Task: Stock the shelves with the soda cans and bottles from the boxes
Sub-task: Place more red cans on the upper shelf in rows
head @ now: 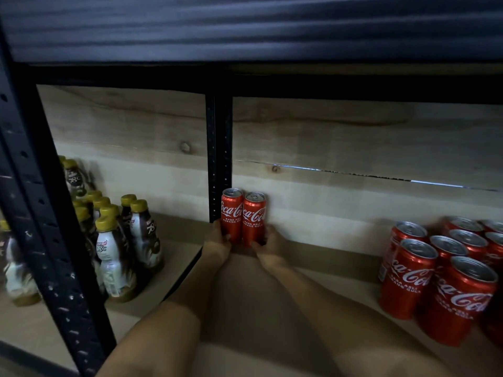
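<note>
The shelf (313,303) is only partly stocked: bottles (117,248) left of the middle post (219,159), a group of cans (446,270) far right of it. Beside the post, left hand (217,242) and right hand (268,243) each have fingers curled round one upright can, the pair (243,216) touching at the back; much room remains.

White "Coca-Cola" script and, beneath it, "RASA ASLI KURANG GULA" in small white capitals, readable on the two slim red aluminium cans (243,216) standing side by side at the back of the wooden shelf. Same script, partly cut off, and "RASA ASLI" on the cluster of red aluminium cans (446,270) at right. "78°C" on the brown-and-white plastic bottles with gold caps (141,235) at left; smaller print there too blurred to read.
</note>
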